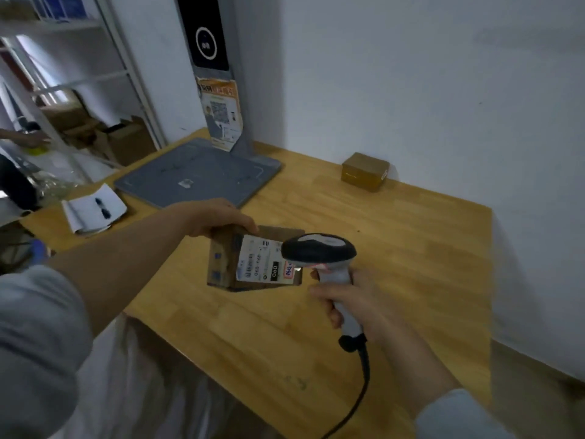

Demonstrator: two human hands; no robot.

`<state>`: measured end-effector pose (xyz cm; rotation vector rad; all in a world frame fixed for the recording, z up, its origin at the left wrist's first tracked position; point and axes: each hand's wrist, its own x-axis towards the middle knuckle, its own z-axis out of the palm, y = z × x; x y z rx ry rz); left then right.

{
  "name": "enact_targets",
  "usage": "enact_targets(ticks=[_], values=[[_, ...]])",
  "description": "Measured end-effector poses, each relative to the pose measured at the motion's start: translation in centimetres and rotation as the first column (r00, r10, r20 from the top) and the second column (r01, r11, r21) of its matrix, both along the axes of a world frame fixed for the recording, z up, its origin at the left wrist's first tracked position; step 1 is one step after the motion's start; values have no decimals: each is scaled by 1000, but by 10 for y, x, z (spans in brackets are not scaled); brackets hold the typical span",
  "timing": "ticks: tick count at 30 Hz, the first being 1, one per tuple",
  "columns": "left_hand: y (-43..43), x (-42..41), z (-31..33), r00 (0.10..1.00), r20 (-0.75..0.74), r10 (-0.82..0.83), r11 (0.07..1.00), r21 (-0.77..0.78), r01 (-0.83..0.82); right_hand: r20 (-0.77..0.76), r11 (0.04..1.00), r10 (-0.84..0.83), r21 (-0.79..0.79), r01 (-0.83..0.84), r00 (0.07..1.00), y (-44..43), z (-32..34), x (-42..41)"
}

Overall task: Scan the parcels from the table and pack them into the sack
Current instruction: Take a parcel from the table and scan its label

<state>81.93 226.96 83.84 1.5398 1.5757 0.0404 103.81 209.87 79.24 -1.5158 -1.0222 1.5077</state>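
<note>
Small brown cardboard parcel (253,259) with white label, likely light, stiff: left hand (218,218) grips far top edge; right hand (351,299) clasps grey-black handheld scanner (319,253) at right.

The label (257,264) on the parcel (221,261) is partly covered by the scanner (318,250); its small print is blurred; the cable (367,375) is cut off at the bottom edge.

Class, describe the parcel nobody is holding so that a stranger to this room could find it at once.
Start at the wooden table and follow it to its far edge along the white wall. There lies a small brown box. Unlike the parcel gripped in the left hand under the scanner, it rests on the tabletop, alone and untouched.
</note>
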Motion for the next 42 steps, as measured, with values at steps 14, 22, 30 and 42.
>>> enact_targets(ticks=[14,22,30,42], values=[[27,-67,5,991,-72,117,992,-41,-120,676,885,289,81,-458,678,9,24,-74],[31,-91,4,991,-57,123,991,-53,-126,685,855,305,108,-507,661,25,29,-90],[28,-119,4,987,-43,156,987,-22,-157,720,831,312,110,-546,620,30,33,-110],[3,-168,13,940,54,337,941,-37,-335,640,790,392,135,-599,661,40,28,-146]])
